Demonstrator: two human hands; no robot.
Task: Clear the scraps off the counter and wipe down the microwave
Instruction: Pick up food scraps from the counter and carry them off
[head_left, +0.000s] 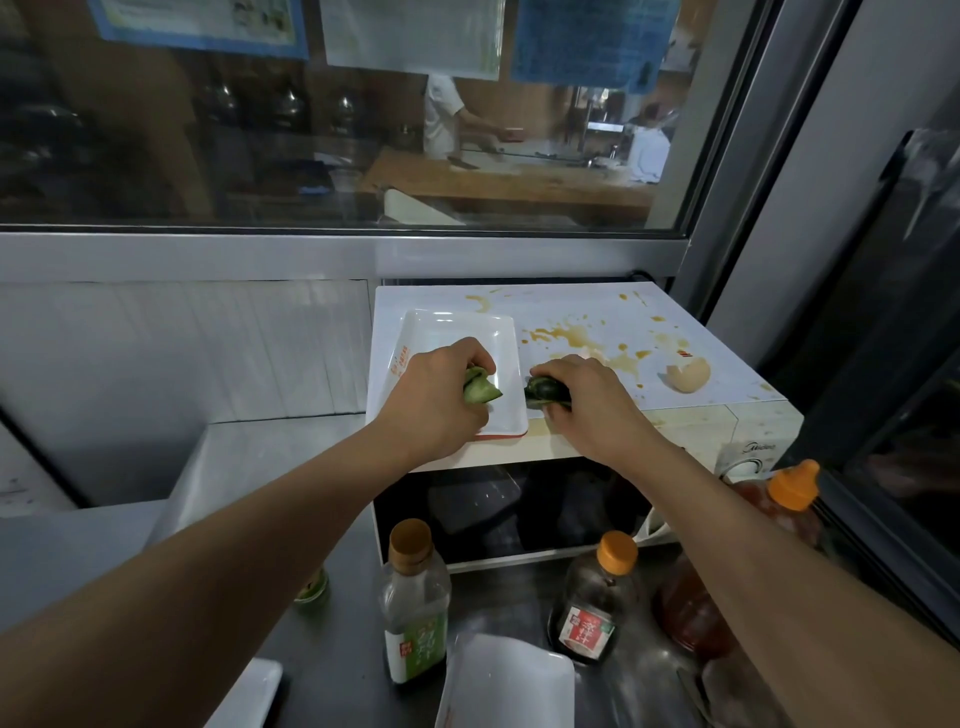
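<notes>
A white microwave (727, 431) stands on the counter, its top (582, 306) splashed with yellow-brown stains. On the left of that top lies a white rectangular tray (447, 327). My left hand (436, 400) is over the tray, shut on a pale green vegetable scrap (480, 391). My right hand (587, 402) is just right of the tray, shut on a dark green vegetable scrap (543, 391). A broken eggshell (685, 375) lies on the top further right.
In front of the microwave stand a green-labelled bottle (413, 603), a dark sauce bottle with an orange cap (597, 603) and a red sauce bottle (784, 499). A white dish (506, 680) sits at the near edge. A glass window (337, 130) is behind.
</notes>
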